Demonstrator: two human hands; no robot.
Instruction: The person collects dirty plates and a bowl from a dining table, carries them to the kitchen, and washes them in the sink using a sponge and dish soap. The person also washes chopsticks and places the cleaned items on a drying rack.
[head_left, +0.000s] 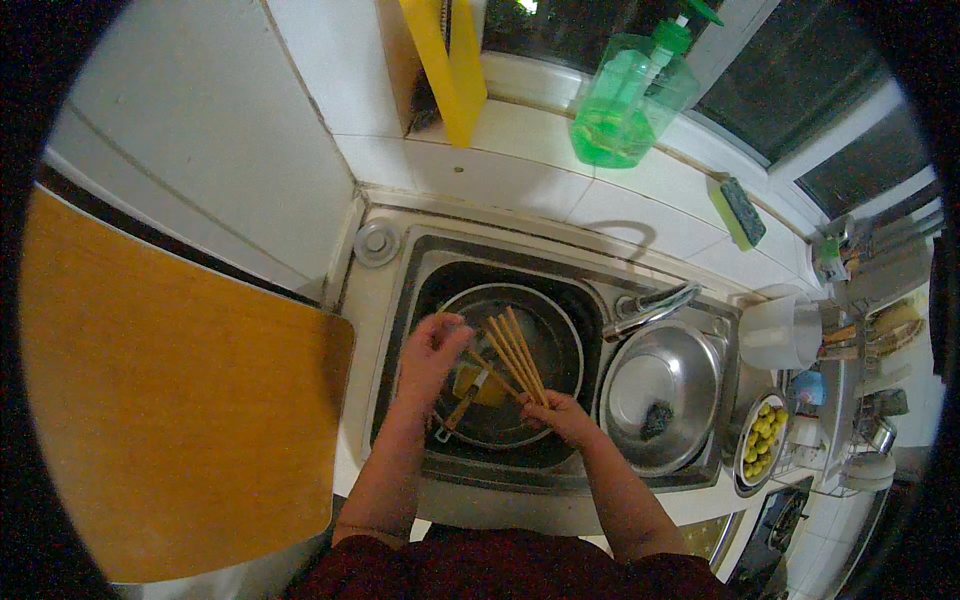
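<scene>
My right hand (559, 418) grips the lower ends of several wooden chopsticks (515, 352), which fan out over a wide round pan (576, 337) in the left sink basin (420, 277). One chopstick slants apart from the rest, towards my left hand (436, 352). The left hand is raised over the pan's left side with its fingers curled; whether it touches that chopstick is unclear. Below the hands, a utensil with a brown handle (460, 409) lies at the pan's lower left, beside a yellowish thing (487, 390) that I cannot make out.
A chrome faucet (652, 309) reaches over the right basin, where a metal bowl (637, 382) holds a dark scrubber (658, 420). Yellow-green fruits (763, 439) fill a bowl farther right. A green soap bottle (615, 127) and a sponge (739, 214) stand behind. An orange-brown board (187, 390) is left.
</scene>
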